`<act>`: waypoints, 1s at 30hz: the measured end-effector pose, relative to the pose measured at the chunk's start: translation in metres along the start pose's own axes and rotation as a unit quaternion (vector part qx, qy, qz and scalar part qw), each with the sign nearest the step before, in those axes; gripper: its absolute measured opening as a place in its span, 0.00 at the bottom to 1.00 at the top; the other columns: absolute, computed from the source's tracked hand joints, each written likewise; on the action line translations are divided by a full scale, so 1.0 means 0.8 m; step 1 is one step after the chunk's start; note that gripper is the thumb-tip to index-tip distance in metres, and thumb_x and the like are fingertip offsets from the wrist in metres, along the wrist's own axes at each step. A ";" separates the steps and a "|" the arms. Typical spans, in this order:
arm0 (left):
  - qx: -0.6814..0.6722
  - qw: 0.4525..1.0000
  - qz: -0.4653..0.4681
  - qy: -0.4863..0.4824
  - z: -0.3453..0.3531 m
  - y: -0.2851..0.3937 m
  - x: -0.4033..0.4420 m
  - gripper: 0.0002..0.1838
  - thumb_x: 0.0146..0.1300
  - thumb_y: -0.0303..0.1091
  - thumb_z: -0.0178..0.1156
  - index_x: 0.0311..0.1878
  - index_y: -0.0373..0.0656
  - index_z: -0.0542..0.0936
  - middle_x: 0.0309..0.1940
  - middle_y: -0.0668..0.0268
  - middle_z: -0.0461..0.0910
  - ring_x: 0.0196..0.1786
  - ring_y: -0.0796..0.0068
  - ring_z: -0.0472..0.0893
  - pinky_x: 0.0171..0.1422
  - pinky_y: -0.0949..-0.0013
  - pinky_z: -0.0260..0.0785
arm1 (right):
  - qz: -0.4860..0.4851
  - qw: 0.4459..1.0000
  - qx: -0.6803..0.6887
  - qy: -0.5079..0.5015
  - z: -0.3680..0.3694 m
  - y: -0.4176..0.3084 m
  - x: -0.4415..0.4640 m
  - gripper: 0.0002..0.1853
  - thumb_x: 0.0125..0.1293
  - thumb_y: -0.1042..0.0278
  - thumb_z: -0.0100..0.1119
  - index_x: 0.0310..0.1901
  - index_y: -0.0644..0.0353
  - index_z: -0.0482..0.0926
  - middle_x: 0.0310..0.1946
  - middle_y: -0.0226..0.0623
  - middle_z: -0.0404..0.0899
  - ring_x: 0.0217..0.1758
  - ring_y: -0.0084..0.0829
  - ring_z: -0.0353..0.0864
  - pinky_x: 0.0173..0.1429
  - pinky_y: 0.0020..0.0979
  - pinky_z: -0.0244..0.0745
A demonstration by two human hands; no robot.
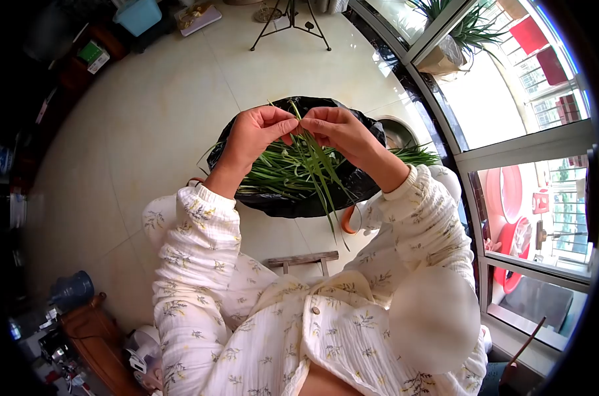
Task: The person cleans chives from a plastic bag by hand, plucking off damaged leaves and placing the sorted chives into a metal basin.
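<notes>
My left hand [263,135] and my right hand [342,132] meet fingertip to fingertip, thumbs and index fingers pinching a few garlic chives [320,168]. Their long flat leaves hang down toward my lap, and short ends poke up above the fingers. Just below lies a heap of loose garlic chives [273,173] on a black plastic bag [280,206] spread on the floor. Past my right wrist, a metal basin [397,132] is partly hidden, with more green leaves beside it.
A curved orange object [348,220] is near my right knee. A small wooden stool [303,259] shows between my legs. Ahead stands a black metal stand [291,26] on the tiled floor [161,119]. Glass sliding doors [468,158] line the right, and a blue tub [138,16] is far left.
</notes>
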State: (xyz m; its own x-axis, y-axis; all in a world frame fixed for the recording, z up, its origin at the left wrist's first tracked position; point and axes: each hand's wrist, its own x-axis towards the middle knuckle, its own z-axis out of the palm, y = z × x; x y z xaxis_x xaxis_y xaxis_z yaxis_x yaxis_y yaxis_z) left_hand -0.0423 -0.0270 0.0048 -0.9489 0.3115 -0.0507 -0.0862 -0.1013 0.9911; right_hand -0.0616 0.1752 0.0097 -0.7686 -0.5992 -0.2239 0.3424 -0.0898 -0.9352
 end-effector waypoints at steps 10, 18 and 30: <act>-0.048 0.994 -0.100 -0.003 0.002 -0.010 -0.002 0.06 0.59 0.31 0.64 0.35 0.39 0.81 0.27 0.70 0.81 0.26 0.82 0.77 0.34 0.80 0.69 | 0.024 0.999 0.040 0.006 0.007 0.021 -0.011 0.09 0.67 0.62 0.56 0.33 0.58 0.77 0.28 0.21 0.74 0.29 0.13 0.68 0.34 0.17 0.63; 0.287 0.943 0.132 0.107 0.020 -0.026 -0.007 0.04 0.59 0.26 0.61 0.32 0.35 0.80 0.22 0.70 0.80 0.22 0.86 0.76 0.28 0.80 0.68 | 0.040 0.999 0.023 0.016 0.001 0.027 -0.016 0.10 0.68 0.62 0.55 0.35 0.60 0.77 0.28 0.26 0.77 0.30 0.14 0.72 0.34 0.17 0.65; 0.181 0.950 0.118 0.225 -0.004 -0.020 0.016 0.06 0.61 0.27 0.60 0.35 0.33 0.80 0.26 0.68 0.81 0.25 0.83 0.79 0.31 0.80 0.70 | 0.031 0.996 0.081 -0.012 -0.006 0.023 -0.035 0.11 0.71 0.63 0.50 0.36 0.63 0.75 0.30 0.31 0.76 0.31 0.19 0.73 0.37 0.20 0.69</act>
State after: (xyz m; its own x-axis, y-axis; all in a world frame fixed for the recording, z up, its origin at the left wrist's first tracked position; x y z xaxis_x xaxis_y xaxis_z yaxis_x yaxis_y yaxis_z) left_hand -0.0543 -0.0246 -0.0122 -0.9695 -0.1236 0.2118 0.1782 0.2381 0.9548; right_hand -0.0364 0.1944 -0.0030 -0.7306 -0.6263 -0.2720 0.4737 -0.1779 -0.8625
